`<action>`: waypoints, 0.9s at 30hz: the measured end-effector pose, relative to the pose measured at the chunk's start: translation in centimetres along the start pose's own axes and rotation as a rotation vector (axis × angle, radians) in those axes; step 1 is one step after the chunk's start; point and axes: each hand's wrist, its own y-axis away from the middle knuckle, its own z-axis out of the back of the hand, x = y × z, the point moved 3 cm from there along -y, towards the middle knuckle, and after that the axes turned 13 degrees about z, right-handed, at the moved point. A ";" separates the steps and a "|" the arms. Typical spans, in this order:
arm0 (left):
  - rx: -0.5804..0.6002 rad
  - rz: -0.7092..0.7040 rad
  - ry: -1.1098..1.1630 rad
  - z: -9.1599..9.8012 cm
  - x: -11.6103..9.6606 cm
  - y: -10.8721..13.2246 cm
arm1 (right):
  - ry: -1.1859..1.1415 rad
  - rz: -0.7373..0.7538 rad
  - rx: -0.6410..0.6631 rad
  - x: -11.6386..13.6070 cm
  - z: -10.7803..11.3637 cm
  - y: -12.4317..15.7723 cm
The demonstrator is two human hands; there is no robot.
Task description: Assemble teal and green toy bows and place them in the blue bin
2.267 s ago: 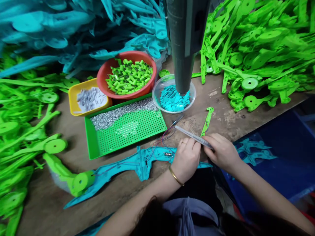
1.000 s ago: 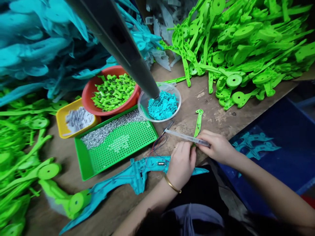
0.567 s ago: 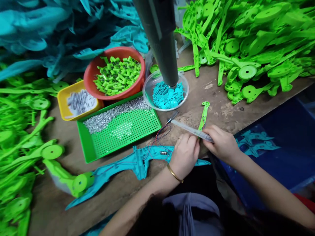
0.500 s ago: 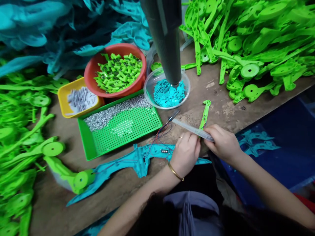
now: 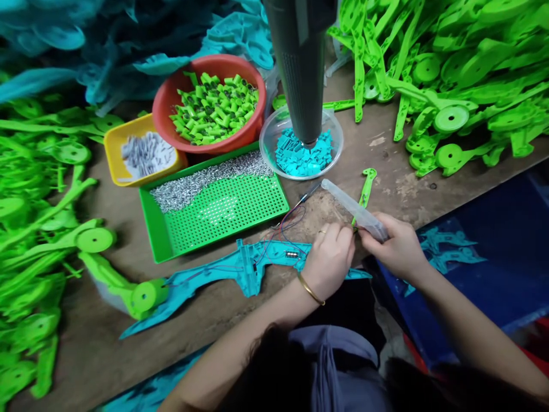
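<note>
My right hand (image 5: pixel 397 243) is closed on the near end of a frosted, translucent plastic strip (image 5: pixel 349 203), which points up and left. Beside it, my left hand (image 5: pixel 330 257) has its fingers curled together; what they grip is hidden. A slim light-green plastic piece (image 5: pixel 368 184) with a hooked top runs down behind the strip toward my fingertips. Under my left hand lies a long blue plastic shell (image 5: pixel 223 266) with thin wires and small silvery round parts. Red and blue wires (image 5: pixel 294 214) lead from it to a small dark-tipped part near the strip's far end.
A green perforated tray (image 5: pixel 218 220) holds small metal screws. Behind it stand a yellow tub (image 5: pixel 114 166), a red bowl (image 5: pixel 159 123) and a clear bowl (image 5: pixel 338 143) of blue pieces. A dark tool (image 5: pixel 304 86) hangs overhead. Green parts (image 5: pixel 454 117) are heaped on both sides.
The translucent strip has swung more steeply upward and turned, showing a broader face. Both hands stay close together, and the whole view has shifted slightly.
</note>
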 end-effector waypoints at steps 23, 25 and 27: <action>-0.023 -0.006 0.050 0.2 -0.1 0.1 | -0.006 0.052 -0.056 -0.6 -0.3 0.8; -0.032 -0.007 0.052 0.2 -0.1 0.2 | 0.031 0.057 -0.065 -0.6 -0.4 0.7; -0.037 -0.011 0.062 0.1 0.0 0.2 | 0.065 0.060 -0.061 -0.6 -0.6 0.5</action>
